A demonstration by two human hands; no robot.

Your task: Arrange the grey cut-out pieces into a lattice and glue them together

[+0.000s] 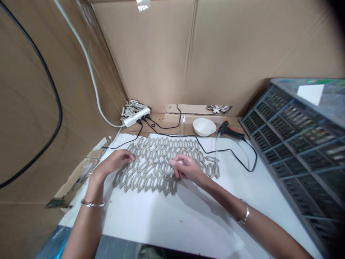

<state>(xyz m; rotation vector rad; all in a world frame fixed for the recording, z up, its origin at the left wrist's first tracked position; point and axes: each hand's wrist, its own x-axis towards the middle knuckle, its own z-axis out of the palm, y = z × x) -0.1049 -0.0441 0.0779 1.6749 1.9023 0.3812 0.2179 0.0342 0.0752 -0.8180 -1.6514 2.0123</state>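
Note:
A sheet of several grey hexagon-shaped cut-out pieces (161,154) lies laid out in rows on the white tabletop (175,216). My left hand (114,162) rests on the sheet's left edge, fingers curled onto the pieces there. My right hand (185,168) sits on the sheet's right half, fingers pinched together at a piece; what it pinches is too small to name. Both wrists carry silver bangles.
A black glue gun (229,131) with its cable lies behind the sheet beside a white bowl (204,126). A white power strip (136,117) and a heap of pieces sit at the back left. A blue slotted rack (296,144) stands right. Cardboard walls surround the table.

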